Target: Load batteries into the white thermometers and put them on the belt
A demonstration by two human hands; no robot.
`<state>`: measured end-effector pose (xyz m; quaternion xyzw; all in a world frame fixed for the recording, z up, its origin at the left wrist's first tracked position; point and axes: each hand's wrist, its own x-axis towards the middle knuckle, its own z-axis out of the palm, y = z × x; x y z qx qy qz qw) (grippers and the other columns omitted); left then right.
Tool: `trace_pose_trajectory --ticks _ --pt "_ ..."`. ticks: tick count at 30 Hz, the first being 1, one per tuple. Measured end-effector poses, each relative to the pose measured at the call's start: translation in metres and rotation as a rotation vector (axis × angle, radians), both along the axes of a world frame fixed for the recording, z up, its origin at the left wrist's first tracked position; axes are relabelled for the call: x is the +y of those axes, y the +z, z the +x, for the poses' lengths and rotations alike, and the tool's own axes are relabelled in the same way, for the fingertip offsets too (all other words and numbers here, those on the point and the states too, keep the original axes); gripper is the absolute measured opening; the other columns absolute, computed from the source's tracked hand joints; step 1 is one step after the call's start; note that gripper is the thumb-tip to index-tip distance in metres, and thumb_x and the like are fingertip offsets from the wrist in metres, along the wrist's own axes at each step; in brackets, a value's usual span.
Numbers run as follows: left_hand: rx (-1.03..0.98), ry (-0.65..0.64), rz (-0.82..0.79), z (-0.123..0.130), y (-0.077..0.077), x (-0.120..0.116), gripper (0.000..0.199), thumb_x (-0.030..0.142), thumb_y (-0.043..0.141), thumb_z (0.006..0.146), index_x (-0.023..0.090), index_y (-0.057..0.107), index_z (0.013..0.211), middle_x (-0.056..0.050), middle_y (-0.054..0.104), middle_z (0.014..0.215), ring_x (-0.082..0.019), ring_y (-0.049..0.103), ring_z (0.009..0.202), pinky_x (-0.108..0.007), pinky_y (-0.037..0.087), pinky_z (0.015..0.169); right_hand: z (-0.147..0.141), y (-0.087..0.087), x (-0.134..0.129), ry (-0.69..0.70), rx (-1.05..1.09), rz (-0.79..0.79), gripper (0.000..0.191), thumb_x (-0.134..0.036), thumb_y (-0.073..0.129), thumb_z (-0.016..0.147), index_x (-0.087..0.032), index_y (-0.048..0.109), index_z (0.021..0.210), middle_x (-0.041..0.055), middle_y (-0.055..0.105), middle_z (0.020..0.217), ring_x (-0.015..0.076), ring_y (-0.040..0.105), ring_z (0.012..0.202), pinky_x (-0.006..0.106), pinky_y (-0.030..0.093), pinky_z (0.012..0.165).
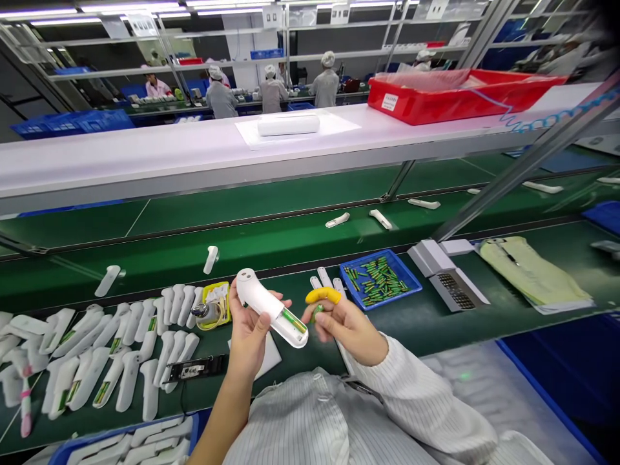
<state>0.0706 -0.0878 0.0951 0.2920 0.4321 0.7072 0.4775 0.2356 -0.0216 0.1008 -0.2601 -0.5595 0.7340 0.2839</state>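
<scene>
A white handheld device [264, 298] lies in my left hand [250, 332], its head toward the upper left and its open battery compartment toward the lower right. Green-and-gold batteries [293, 320] show inside that compartment. My right hand [345, 323], with a yellow cover on one finger, is just right of the compartment and pinches a small green battery [317, 311], partly hidden by the fingers. Behind my right hand, a blue tray [415, 289] holds many loose batteries. White covers [324, 278] lie beside that tray.
Many white devices [130, 381] crowd the bench at left, near a black fixture [198, 368] and a yellow tray [225, 318]. A grey box [455, 290] and yellowish papers [533, 274] lie right. A red bin [411, 103] stands on the shelf; people work beyond.
</scene>
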Motion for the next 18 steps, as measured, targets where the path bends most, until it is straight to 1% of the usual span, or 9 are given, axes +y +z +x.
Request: trace_pose_trajectory --ticks 2,4,7,9,10,12,15,16,18 --pt "0.006 0.03 -0.006 -0.003 0.0 0.001 0.085 0.04 0.073 0.073 0.035 0.016 0.136 -0.005 0.066 0.097 -0.023 0.068 0.086 -0.034 0.055 0.073 0.003 0.003 0.002 -0.129 -0.025 0.037 0.041 -0.049 0.066 0.078 -0.021 0.049 0.102 -0.0026 0.053 0.071 0.0089 0.048 0.054 0.024 0.039 0.054" --pt "0.016 0.044 -0.01 -0.003 0.0 0.001 0.083 0.039 0.073 0.073 0.035 0.017 0.135 -0.005 0.066 0.096 -0.023 0.068 0.085 -0.033 0.055 0.07 0.004 0.007 0.002 -0.218 -0.05 0.129 0.035 -0.045 0.071 0.075 -0.02 0.055 0.094 -0.0029 0.051 0.068 0.0106 0.05 0.059 0.024 0.041 0.056" --pt "0.025 0.034 -0.025 0.0 0.002 0.001 0.083 0.04 0.073 0.073 0.035 0.017 0.134 -0.005 0.065 0.095 -0.023 0.068 0.085 -0.031 0.054 0.066 0.0 0.012 0.002 -0.234 -0.061 0.319 0.029 -0.046 0.066 0.079 -0.018 0.063 0.079 0.0013 0.054 0.072 0.0131 0.051 0.066 0.027 0.042 0.06" --pt "0.027 0.018 -0.027 0.003 0.003 0.002 0.081 0.039 0.073 0.073 0.036 0.018 0.133 -0.004 0.065 0.094 -0.023 0.067 0.086 -0.033 0.054 0.067 -0.005 0.012 0.001 -0.179 -0.089 0.406 0.031 -0.047 0.058 0.085 -0.017 0.064 0.076 0.0028 0.054 0.074 0.0144 0.051 0.069 0.029 0.043 0.061" --pt "0.031 0.013 -0.023 0.005 0.003 0.002 0.08 0.038 0.073 0.073 0.036 0.019 0.132 -0.004 0.065 0.094 -0.023 0.067 0.086 -0.034 0.054 0.069 -0.008 0.01 0.001 -0.145 -0.109 0.404 0.031 -0.046 0.056 0.085 -0.017 0.064 0.08 0.0025 0.053 0.073 0.0142 0.052 0.068 0.028 0.043 0.061" --pt "0.042 0.01 -0.012 0.008 0.002 0.003 0.08 0.036 0.074 0.072 0.035 0.02 0.131 -0.003 0.065 0.092 -0.023 0.067 0.086 -0.037 0.054 0.074 -0.012 0.004 0.0 -0.105 -0.125 0.315 0.028 -0.045 0.061 0.083 -0.018 0.059 0.09 0.0006 0.053 0.074 0.0129 0.052 0.066 0.027 0.044 0.059" --pt "0.051 -0.016 -0.013 0.012 -0.004 0.004 0.08 0.033 0.074 0.072 0.033 0.02 0.13 -0.004 0.064 0.091 -0.022 0.066 0.086 -0.036 0.053 0.075 -0.015 -0.006 0.0 -0.129 -0.081 0.2 0.037 -0.043 0.071 0.074 -0.019 0.053 0.095 -0.0008 0.053 0.077 0.0113 0.052 0.065 0.024 0.044 0.059" --pt "0.045 -0.027 -0.023 0.013 -0.006 0.004 0.08 0.033 0.074 0.072 0.033 0.02 0.13 -0.005 0.064 0.091 -0.022 0.066 0.086 -0.034 0.053 0.073 -0.014 -0.008 0.0 -0.146 -0.082 0.222 0.035 -0.042 0.071 0.074 -0.019 0.054 0.093 -0.0003 0.053 0.078 0.0112 0.052 0.065 0.024 0.044 0.058" --pt "0.023 -0.023 -0.055 0.014 -0.009 0.005 0.081 0.033 0.074 0.071 0.032 0.02 0.131 -0.005 0.064 0.092 -0.021 0.065 0.085 -0.03 0.053 0.069 -0.012 -0.009 -0.002 -0.156 -0.127 0.371 0.027 -0.041 0.067 0.078 -0.018 0.057 0.089 0.002 0.053 0.083 0.0121 0.052 0.067 0.026 0.046 0.06"
